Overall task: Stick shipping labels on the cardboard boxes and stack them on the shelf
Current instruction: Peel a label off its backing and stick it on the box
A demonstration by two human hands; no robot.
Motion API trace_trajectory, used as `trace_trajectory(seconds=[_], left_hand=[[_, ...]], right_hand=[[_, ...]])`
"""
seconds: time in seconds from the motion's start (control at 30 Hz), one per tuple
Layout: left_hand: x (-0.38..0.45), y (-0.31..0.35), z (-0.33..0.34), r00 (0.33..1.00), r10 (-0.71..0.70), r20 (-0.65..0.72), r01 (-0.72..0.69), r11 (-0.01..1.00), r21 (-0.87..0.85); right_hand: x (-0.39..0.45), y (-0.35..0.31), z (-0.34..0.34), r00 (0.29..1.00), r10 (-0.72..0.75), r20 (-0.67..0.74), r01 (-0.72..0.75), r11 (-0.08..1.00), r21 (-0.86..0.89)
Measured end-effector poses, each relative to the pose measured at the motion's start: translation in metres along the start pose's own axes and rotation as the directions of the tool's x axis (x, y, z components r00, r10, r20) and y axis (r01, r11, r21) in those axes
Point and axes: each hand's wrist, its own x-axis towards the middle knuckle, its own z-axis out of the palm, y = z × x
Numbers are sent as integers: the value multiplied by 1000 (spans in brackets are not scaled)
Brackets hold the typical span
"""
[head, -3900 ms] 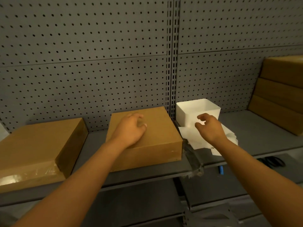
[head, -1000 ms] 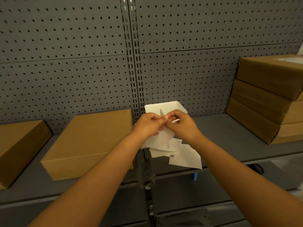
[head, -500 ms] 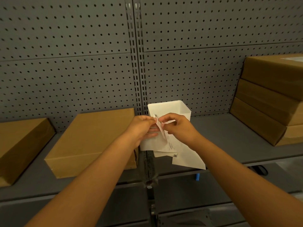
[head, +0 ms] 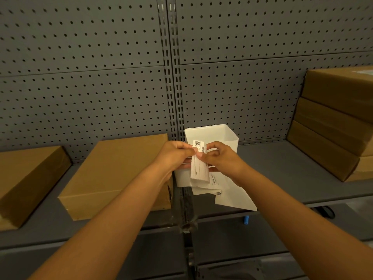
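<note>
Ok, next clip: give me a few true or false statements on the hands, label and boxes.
1. Both hands pinch the shipping label. True.
2. The left hand rests flat on the middle cardboard box. False: it holds the label, as does the right hand.
3. A white bin stands behind the hands. True.
4. The stacked boxes are at the left. False: at the right.
5. The middle box's top already bears a label. False: its visible top is bare.

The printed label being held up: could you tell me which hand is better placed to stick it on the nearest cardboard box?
Probably left. The left hand pinches the label on the side facing the unlabelled box, directly beside that forearm. The right hand would have to cross over.
</note>
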Motion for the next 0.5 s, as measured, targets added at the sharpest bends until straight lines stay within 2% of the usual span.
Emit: trace_trajectory(seconds=[0.27, 0.37, 0.5], left_hand=[[4, -5, -4, 999, 47, -28, -43, 991, 123], [4, -4, -3, 999, 38, -27, -35, 995, 97], [3, -2, -1, 999, -40, 22, 40, 999, 4]], right_hand=[[3, -4, -6, 993, -45, -108, 34, 994, -103], [5, -4, -6, 990, -48, -131, 31, 992, -125], [6, -3, -8, 980, -48, -192, 18, 988, -156]])
